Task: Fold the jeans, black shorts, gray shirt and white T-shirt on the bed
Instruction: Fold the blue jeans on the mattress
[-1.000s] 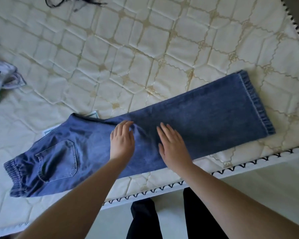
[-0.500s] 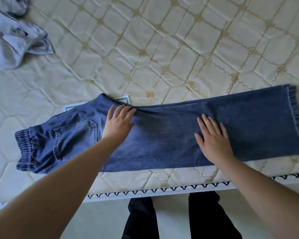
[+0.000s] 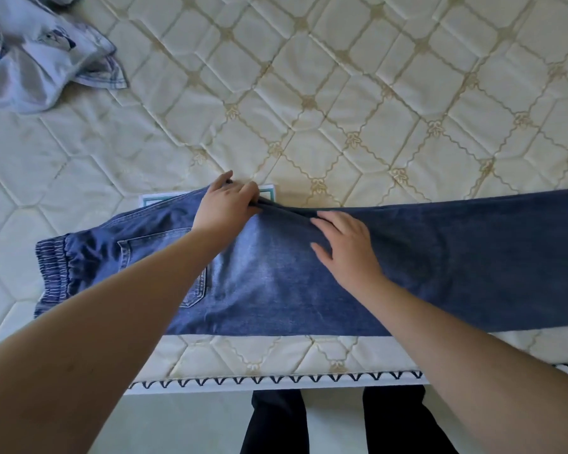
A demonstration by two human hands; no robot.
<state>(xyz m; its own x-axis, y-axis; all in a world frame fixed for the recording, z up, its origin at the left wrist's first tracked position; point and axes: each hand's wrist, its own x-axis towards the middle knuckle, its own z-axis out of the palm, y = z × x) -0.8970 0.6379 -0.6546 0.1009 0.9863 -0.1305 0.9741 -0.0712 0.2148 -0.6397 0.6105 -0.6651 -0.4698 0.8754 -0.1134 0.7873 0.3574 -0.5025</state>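
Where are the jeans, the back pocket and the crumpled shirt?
jeans (image 3: 440, 267): head view, on the flat leg part.
back pocket (image 3: 158, 247): head view, on its bare denim above the left arm.
crumpled shirt (image 3: 36, 60): head view, on the pale cloth at top left.

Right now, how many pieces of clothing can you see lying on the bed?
2. The jeans lie along the near edge under both hands. A crumpled pale garment sits at the far left corner, partly cut off. Others may lie out of view.
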